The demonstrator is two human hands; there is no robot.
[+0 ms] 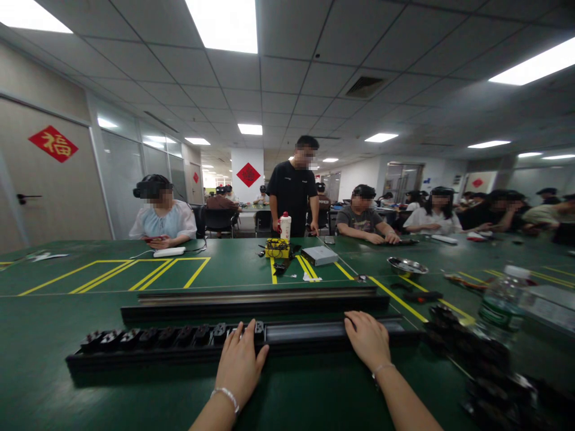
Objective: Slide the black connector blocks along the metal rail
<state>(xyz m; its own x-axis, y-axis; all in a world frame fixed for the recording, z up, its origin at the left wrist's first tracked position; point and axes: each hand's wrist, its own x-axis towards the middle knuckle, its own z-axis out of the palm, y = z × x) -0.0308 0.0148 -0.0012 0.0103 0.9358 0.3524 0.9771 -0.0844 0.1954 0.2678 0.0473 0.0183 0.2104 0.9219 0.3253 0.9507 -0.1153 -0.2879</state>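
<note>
Insp. A: Main item, loc.?
Insp. B: Black rail (309, 347), flat on the green surface (148, 398), directly fwd. of wearer. Long axis runs L-R, L end a touch nearer the wearer.

A: Contents?
B: Row of black modules (148, 339) along the L portion, approx. from L end to L hand. Rest of rail, R of that, looks bare.

A: L hand?
B: L hand (238, 362) is at R end of the row, fingertips over the last units. Thumb stands apart from the other fingers, toward rail's near side. No item seen clamped.

A: R hand?
B: R hand (371, 342) is on the bare stretch, farther R on same axis. Fingers bent, close together; underside hidden, so can't tell if gripping the edge or just resting.

A: Key relation?
B: Bare stretch lies betw. the hands, in line w/ long axis: R of L fingers, L of R fingers. L hand nearer the row; R hand nearer the pile of dark parts (471, 350) just past rail's R end. Pile blurred, count n/a.

A: Surroundings?
B: Second rail (256, 310) approx. parallel, just beyond the first. Metal bowl (399, 270) farther off, R side. Clear bottle (503, 308) behind the pile.
</note>
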